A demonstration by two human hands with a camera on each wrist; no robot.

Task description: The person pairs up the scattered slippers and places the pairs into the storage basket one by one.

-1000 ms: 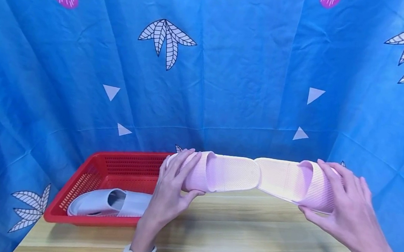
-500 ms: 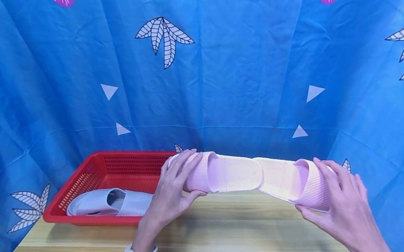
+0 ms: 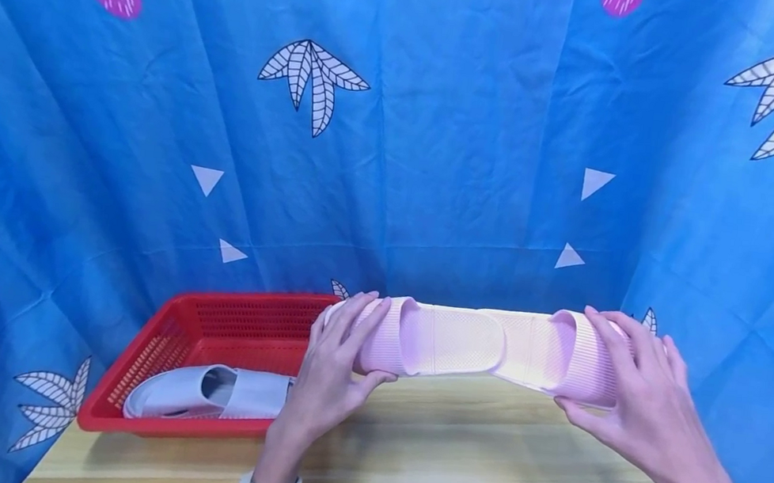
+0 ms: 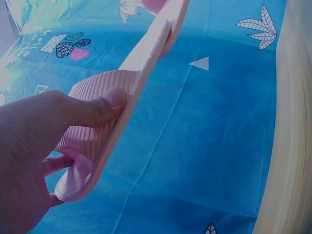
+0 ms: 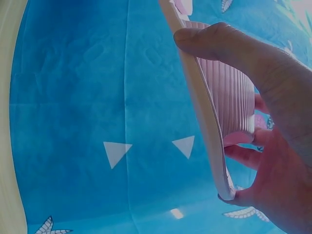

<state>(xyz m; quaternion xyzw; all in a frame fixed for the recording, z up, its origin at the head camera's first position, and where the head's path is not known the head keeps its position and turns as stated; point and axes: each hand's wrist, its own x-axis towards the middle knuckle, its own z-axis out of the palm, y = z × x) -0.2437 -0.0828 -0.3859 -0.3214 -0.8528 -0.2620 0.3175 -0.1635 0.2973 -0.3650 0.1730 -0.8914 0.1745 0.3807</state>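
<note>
Two pink slippers with ribbed straps are held up above the table, soles down, heels pointing at each other. My left hand (image 3: 332, 371) grips the left slipper (image 3: 454, 341) across its strap, thumb on the near side and fingers over the far side. The right slipper (image 3: 526, 345) is gripped the same way by my right hand (image 3: 651, 403). In the head view the left slipper's heel overlaps the right one's heel. The left wrist view shows the thumb pressing the strap's edge; in the right wrist view the thumb lies along the sole's rim.
A red plastic basket (image 3: 175, 431) stands on the wooden table (image 3: 447, 471) at the left. Inside it lies a grey slipper (image 3: 179, 392), partly hidden behind my left hand. A blue patterned curtain (image 3: 456, 138) hangs behind the table and along both sides.
My right hand has moved a little to the left with its slipper, so the two heels overlap more. The left hand has hardly moved. The head view has shifted slightly.
</note>
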